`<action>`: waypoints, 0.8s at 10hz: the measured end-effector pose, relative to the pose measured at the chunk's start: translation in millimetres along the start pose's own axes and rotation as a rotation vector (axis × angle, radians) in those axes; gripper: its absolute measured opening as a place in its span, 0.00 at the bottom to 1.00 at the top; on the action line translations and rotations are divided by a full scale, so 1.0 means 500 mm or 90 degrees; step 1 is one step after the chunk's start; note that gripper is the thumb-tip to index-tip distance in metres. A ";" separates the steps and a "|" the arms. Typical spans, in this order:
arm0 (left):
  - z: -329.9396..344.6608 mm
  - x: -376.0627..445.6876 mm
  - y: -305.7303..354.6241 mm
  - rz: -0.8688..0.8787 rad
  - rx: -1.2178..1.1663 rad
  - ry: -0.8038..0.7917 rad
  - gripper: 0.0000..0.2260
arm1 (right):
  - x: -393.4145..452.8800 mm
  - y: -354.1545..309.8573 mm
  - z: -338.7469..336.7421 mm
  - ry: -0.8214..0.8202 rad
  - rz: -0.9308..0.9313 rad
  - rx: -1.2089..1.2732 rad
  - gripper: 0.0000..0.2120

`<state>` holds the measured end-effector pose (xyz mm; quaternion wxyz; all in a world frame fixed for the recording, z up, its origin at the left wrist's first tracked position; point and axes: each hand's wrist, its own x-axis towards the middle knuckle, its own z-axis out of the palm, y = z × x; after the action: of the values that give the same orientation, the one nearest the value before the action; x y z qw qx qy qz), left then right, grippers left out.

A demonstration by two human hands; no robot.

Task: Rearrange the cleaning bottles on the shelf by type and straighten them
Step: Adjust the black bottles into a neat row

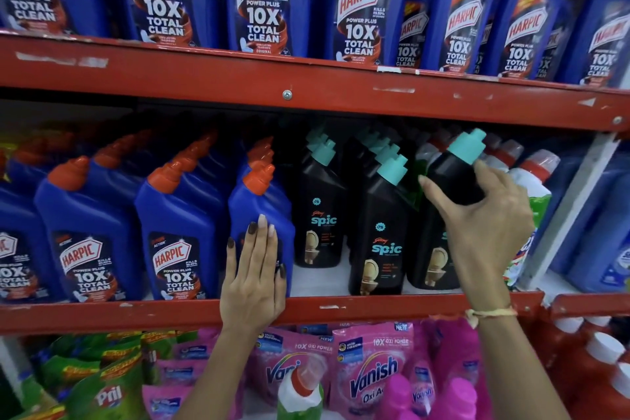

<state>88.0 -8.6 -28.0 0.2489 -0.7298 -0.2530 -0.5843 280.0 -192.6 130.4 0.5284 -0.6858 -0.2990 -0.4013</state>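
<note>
The top shelf (pixel 238 78) carries a row of blue bottles (pixel 262 0) labelled "HARPIC", "POWER PLUS", "10X TOTAL CLEAN" and "KILLS 99.99%"; one also reads "ORIGINAL" at the foot of its label. On the middle shelf (pixel 341 312) smaller blue bottles with orange caps (pixel 85 225) stand in rows on the left with the same Harpic wording. To their right stand black bottles with teal caps (pixel 383 225), marked "spic" in teal letters under a small script word too fine to read, with a picture of a toilet bowl and a round "79" badge above. The left hand (pixel 255 269) lies flat and open, fingers together, pressed against the front of the rightmost blue bottle (pixel 262 211), its heel over the red shelf edge. The right hand (pixel 484 232) is closed around the shoulder of a black bottle (pixel 453 177) just under its teal cap, thumb on the left side and fingers round the right; this bottle leans to the right at the end of the black row, with its base hidden behind the hand. Just beside it stands a white bottle with a red cap (pixel 535 177), its label mostly hidden. Below, pink pouches (pixel 371 372) read "Vanish" and "10X OXI POWER", and a green pouch (pixel 109 392) reads "Pril".
</note>
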 end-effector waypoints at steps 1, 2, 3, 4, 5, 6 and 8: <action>0.000 0.001 0.001 0.002 0.000 0.001 0.25 | 0.006 -0.051 -0.022 0.023 -0.023 0.002 0.31; -0.001 0.000 0.000 0.001 0.005 -0.002 0.27 | -0.002 -0.098 -0.031 0.031 -0.015 0.035 0.31; -0.003 -0.001 0.000 0.004 0.005 -0.001 0.26 | -0.023 -0.142 -0.015 0.031 -0.010 0.089 0.29; -0.005 0.001 -0.001 0.009 -0.004 0.001 0.27 | -0.048 -0.178 0.021 0.026 -0.021 0.124 0.27; -0.004 0.001 -0.002 0.009 0.000 -0.004 0.30 | -0.073 -0.202 0.057 0.010 -0.036 0.144 0.27; -0.003 0.000 -0.003 0.012 -0.005 -0.007 0.27 | -0.095 -0.211 0.086 -0.001 -0.038 0.163 0.26; -0.001 -0.002 -0.003 0.020 0.002 -0.006 0.27 | -0.135 -0.193 0.130 -0.030 -0.029 0.159 0.26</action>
<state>86.6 -7.6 -29.0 0.2580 -0.7359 -0.2436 -0.5767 180.8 -103.8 110.8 0.5933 -0.6168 -0.3749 -0.3564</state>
